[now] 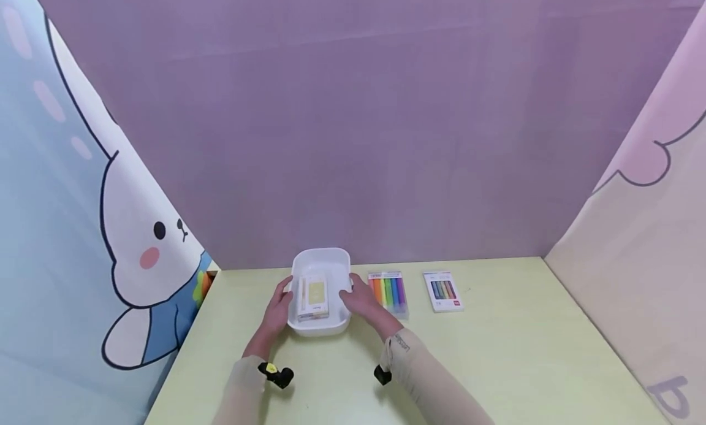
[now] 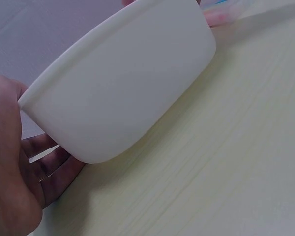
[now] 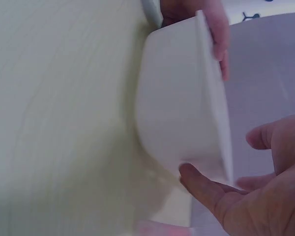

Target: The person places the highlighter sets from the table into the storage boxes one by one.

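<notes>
Both hands hold a white plastic bin (image 1: 322, 261) by its sides, close over the table. Inside it lies a white box with a yellow panel (image 1: 317, 292), left of centre. My left hand (image 1: 278, 308) grips the left side; in the left wrist view its thumb is at the rim and its fingers (image 2: 59, 169) curl against the outer wall. My right hand (image 1: 364, 299) is around the right rim, thumb over the inside. In the right wrist view a finger (image 3: 199, 184) touches the outer wall while the thumb stands off the rim.
Just right of the bin lies a clear pack of rainbow-coloured sticks (image 1: 390, 290), partly behind my right wrist. Farther right is a flat white box with coloured bars on its front (image 1: 444, 292). A purple backdrop (image 1: 386, 137) rises behind the pale yellow table (image 1: 524, 351), with printed cloths at both sides.
</notes>
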A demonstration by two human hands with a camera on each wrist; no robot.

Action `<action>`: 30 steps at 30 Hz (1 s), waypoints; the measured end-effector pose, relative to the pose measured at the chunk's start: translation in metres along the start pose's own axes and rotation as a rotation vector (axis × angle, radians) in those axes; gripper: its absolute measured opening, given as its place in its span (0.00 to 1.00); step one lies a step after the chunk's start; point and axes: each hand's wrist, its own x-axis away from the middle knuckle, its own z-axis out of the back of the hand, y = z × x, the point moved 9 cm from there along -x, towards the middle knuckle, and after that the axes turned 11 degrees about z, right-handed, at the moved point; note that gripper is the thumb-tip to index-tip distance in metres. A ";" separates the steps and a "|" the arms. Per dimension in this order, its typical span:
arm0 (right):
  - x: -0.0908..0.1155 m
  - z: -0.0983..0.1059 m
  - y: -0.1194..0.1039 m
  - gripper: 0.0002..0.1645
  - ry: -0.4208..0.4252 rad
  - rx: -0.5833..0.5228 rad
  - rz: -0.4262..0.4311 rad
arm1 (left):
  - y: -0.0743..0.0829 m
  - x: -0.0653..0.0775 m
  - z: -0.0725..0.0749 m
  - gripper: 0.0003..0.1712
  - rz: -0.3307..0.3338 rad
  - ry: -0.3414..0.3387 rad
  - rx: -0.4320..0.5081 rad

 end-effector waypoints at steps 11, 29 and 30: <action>0.001 0.041 -0.028 0.33 -0.015 0.252 0.096 | 0.010 -0.012 -0.004 0.26 -0.034 0.008 0.020; 0.019 0.057 0.015 0.38 0.007 0.680 -0.017 | -0.007 -0.005 -0.001 0.27 0.006 0.007 0.025; 0.020 0.057 0.020 0.38 0.008 0.677 -0.036 | -0.007 -0.005 -0.002 0.27 0.010 0.006 0.029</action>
